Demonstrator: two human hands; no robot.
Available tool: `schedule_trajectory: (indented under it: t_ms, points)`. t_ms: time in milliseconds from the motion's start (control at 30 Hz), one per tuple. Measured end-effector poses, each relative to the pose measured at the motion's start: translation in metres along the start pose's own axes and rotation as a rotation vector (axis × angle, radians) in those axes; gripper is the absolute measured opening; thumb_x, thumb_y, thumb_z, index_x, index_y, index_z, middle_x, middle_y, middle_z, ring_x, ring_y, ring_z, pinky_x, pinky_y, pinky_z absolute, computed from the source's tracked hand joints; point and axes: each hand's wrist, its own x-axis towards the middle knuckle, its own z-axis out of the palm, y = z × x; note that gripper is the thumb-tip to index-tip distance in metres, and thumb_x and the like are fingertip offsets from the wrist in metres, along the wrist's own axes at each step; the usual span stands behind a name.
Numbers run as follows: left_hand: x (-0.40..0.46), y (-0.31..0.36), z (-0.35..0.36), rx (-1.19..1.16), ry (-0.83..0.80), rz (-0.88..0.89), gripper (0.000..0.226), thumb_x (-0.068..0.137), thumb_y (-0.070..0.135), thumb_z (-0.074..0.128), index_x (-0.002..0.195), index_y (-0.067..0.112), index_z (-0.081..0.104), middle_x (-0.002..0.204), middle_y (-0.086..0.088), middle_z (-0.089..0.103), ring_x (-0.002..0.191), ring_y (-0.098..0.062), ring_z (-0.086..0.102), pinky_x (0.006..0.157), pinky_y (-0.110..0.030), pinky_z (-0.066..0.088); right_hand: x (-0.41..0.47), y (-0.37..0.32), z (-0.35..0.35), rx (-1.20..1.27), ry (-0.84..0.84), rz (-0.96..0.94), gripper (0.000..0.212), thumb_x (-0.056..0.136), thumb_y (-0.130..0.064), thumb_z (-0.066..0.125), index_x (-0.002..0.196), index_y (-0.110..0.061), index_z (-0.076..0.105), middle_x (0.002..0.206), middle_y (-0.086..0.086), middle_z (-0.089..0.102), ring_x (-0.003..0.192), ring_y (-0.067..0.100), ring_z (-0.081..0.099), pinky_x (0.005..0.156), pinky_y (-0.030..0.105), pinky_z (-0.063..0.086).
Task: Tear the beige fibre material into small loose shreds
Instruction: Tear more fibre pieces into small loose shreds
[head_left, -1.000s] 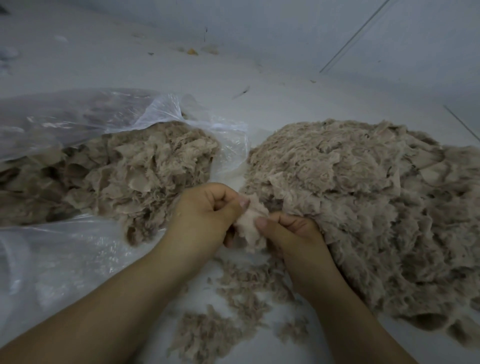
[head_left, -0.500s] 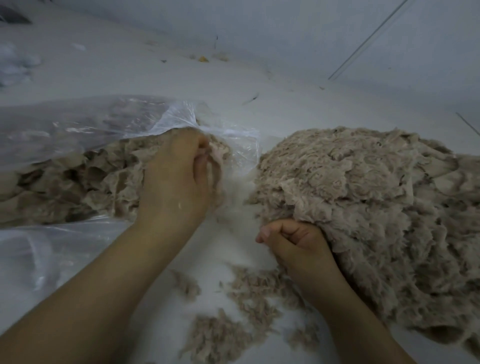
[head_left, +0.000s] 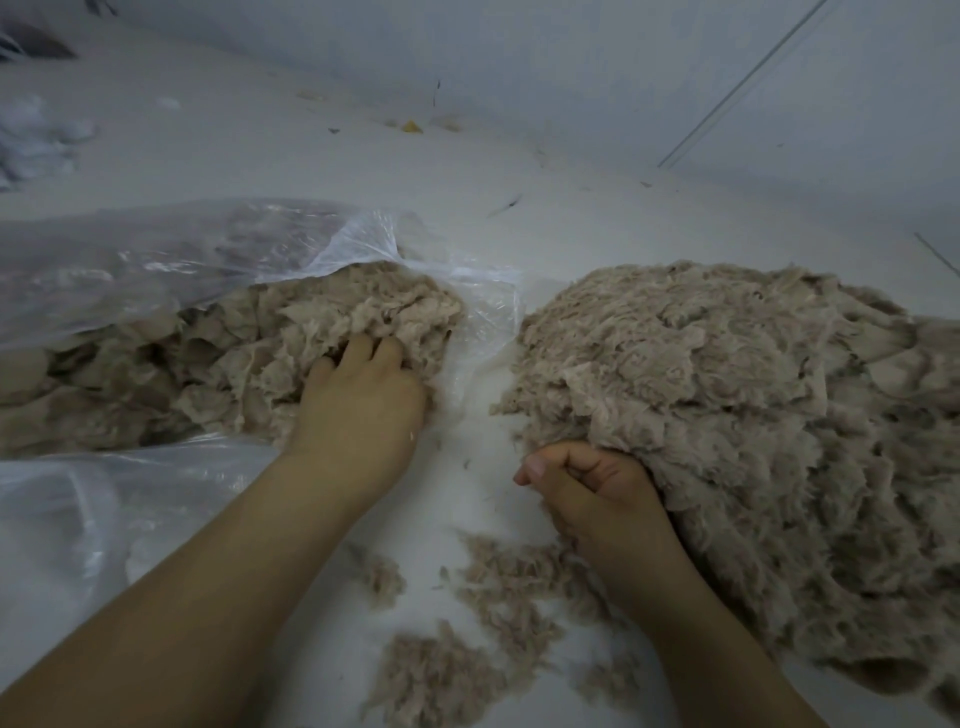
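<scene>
Beige fibre material (head_left: 727, 415) lies heaped at right; the right hand (head_left: 597, 493) grips its edge. The left hand (head_left: 358, 405), fingers buried in bagged shreds (head_left: 234, 353), grip unclear, should pinch small tufts.

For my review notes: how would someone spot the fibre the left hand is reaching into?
Start at the clear plastic bag lying open on the left. The fibre in the bag spills from its mouth, where the left hand digs in. Unlike the bare pile on the right, it sits under plastic.
</scene>
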Motion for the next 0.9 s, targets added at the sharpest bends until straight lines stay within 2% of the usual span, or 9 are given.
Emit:
schedule_trajectory:
  t_ms: [167, 267, 333, 433, 500, 667, 767, 833, 900]
  points:
    - [-0.003, 0.004, 0.001, 0.038, 0.019, 0.01, 0.024, 0.074, 0.009, 0.043, 0.082, 0.004, 0.065, 0.113, -0.017, 0.053, 0.107, -0.037, 0.045, 0.081, -0.049, 0.036, 0.0, 0.0, 0.0, -0.001, -0.013, 0.007, 0.021, 0.081, -0.043, 0.063, 0.077, -0.025, 0.074, 0.044, -0.007, 0.035, 0.039, 0.007, 0.026, 0.04, 0.016, 0.025]
    - [0.0, 0.01, -0.005, 0.054, 0.079, -0.011, 0.014, 0.064, 0.002, 0.056, 0.076, 0.003, 0.064, 0.108, -0.02, 0.052, 0.102, -0.037, 0.04, 0.081, -0.054, 0.031, 0.0, 0.0, 0.0, 0.016, -0.006, 0.015, 0.021, 0.082, -0.041, 0.062, 0.077, -0.025, 0.073, 0.044, -0.008, 0.034, 0.039, 0.006, 0.025, 0.04, 0.015, 0.025]
    - [0.004, 0.011, -0.006, 0.051, 0.071, -0.046, 0.015, 0.061, 0.0, 0.065, 0.075, 0.005, 0.063, 0.103, -0.019, 0.051, 0.098, -0.035, 0.037, 0.076, -0.048, 0.027, 0.0, -0.001, 0.0, 0.053, 0.003, 0.025, 0.026, 0.083, -0.042, 0.06, 0.074, -0.022, 0.072, 0.045, -0.008, 0.032, 0.04, 0.006, 0.025, 0.04, 0.016, 0.024]
    - [0.004, 0.009, -0.002, 0.011, -0.035, -0.073, 0.006, 0.076, 0.011, 0.061, 0.081, 0.012, 0.064, 0.106, -0.009, 0.047, 0.103, -0.031, 0.033, 0.079, -0.044, 0.023, -0.001, -0.004, 0.001, 0.155, 0.001, 0.038, 0.033, 0.085, -0.043, 0.057, 0.07, -0.017, 0.071, 0.048, -0.005, 0.03, 0.042, 0.008, 0.022, 0.039, 0.018, 0.023]
    - [0.003, 0.007, 0.005, 0.03, -0.089, -0.048, 0.011, 0.086, 0.018, 0.051, 0.089, 0.016, 0.061, 0.11, -0.004, 0.044, 0.107, -0.03, 0.031, 0.081, -0.045, 0.023, -0.001, -0.007, 0.001, 0.189, -0.013, 0.037, 0.037, 0.087, -0.043, 0.054, 0.07, -0.016, 0.071, 0.05, -0.003, 0.03, 0.042, 0.008, 0.022, 0.039, 0.018, 0.022]
    - [0.004, 0.011, -0.006, 0.021, 0.071, -0.022, 0.008, 0.074, 0.009, 0.068, 0.072, 0.008, 0.06, 0.096, -0.013, 0.051, 0.097, -0.034, 0.042, 0.075, -0.047, 0.026, -0.002, -0.01, 0.002, 0.211, -0.03, 0.023, 0.043, 0.094, -0.045, 0.052, 0.071, -0.013, 0.071, 0.05, -0.003, 0.031, 0.042, 0.008, 0.022, 0.04, 0.017, 0.022]
    - [0.005, 0.011, -0.013, -0.02, 0.213, -0.06, 0.012, 0.07, 0.007, 0.069, 0.065, 0.008, 0.059, 0.085, -0.011, 0.051, 0.087, -0.033, 0.046, 0.069, -0.041, 0.021, -0.002, -0.01, 0.002, 0.211, -0.026, 0.025, 0.041, 0.09, -0.043, 0.049, 0.071, -0.013, 0.071, 0.05, -0.004, 0.031, 0.042, 0.008, 0.022, 0.04, 0.018, 0.022]
    - [0.005, 0.011, -0.015, -0.033, 0.249, -0.04, 0.013, 0.068, 0.004, 0.069, 0.061, 0.007, 0.057, 0.078, -0.011, 0.05, 0.08, -0.032, 0.045, 0.065, -0.036, 0.017, -0.002, -0.01, 0.003, 0.223, -0.023, 0.025, 0.04, 0.089, -0.042, 0.049, 0.071, -0.013, 0.071, 0.05, -0.004, 0.032, 0.042, 0.007, 0.022, 0.039, 0.017, 0.021]
    - [0.006, 0.01, -0.016, -0.035, 0.199, 0.003, 0.016, 0.062, 0.001, 0.071, 0.058, 0.006, 0.056, 0.07, -0.012, 0.052, 0.075, -0.034, 0.049, 0.06, -0.035, 0.021, -0.002, -0.011, 0.003, 0.23, -0.015, 0.028, 0.042, 0.089, -0.044, 0.049, 0.07, -0.012, 0.071, 0.05, -0.004, 0.032, 0.042, 0.007, 0.023, 0.039, 0.017, 0.021]
